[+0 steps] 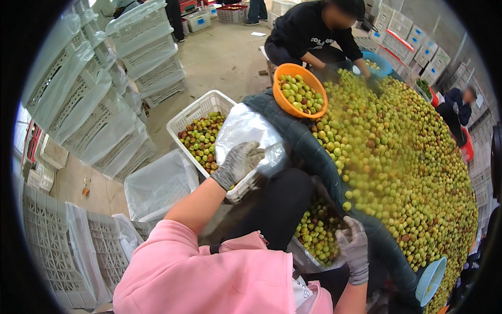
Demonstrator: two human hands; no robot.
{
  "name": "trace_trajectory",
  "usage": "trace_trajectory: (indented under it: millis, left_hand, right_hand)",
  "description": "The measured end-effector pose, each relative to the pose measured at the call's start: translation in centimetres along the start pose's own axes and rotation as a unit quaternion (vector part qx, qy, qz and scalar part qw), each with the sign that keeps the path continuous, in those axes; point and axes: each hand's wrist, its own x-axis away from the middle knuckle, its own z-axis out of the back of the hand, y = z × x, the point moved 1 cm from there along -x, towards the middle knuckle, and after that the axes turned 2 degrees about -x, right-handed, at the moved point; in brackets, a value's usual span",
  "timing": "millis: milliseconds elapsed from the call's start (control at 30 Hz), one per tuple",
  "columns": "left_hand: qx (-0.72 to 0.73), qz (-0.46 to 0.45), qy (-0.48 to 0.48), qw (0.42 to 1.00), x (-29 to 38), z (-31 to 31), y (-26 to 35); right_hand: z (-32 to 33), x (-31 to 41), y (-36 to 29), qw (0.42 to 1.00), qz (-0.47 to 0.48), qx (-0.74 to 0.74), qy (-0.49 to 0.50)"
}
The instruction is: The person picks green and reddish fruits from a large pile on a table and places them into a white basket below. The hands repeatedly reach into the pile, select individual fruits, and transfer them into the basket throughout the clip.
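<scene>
My left hand (241, 160), in a grey knit glove, lies against a crumpled, shiny plastic sheet or bag (249, 129); whether the fingers grip it is unclear. That plastic covers the right part of a white plastic crate (188, 114) holding small round green and reddish fruit (204, 135). My right hand (355, 247), gloved too, is held with fingers apart and nothing seen in it. It is beside a lined crate of green fruit (319, 235) between my legs. Past a dark padded rim (313, 153) spreads a large heap of the same kind of fruit (392, 157).
An orange basin of fruit (300, 92) rests on the rim. A co-worker (313, 35) leans over the heap by a blue basin (378, 62); another person (457, 108) sits far right. A light-blue basin (431, 280) is lower right. Stacked lined crates (90, 98) stand left.
</scene>
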Motion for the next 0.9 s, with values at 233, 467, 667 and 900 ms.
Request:
trace_trajectory:
  millis: [233, 467, 667, 900]
  left_hand:
    - [-0.218, 0.030, -0.204, 0.954, -1.9, -14.2, -6.0]
    - [-0.740, -0.059, -0.357, 0.567, -5.9, -23.5, -16.0]
    - [-0.789, -0.062, -0.362, 0.492, -6.3, -24.4, -22.3]
    - [-0.767, -0.083, -0.379, 0.511, -6.7, -23.6, -24.1]
  right_hand:
    - [5.4, -1.0, 6.2, 0.982, -0.066, 0.177, 0.012]
    - [6.6, -4.7, 10.5, 0.970, -0.144, 0.198, 0.007]
    - [4.1, -8.7, 13.4, 0.975, -0.167, 0.144, 0.016]
    - [2.2, -10.4, 13.4, 0.955, -0.180, 0.230, -0.045]
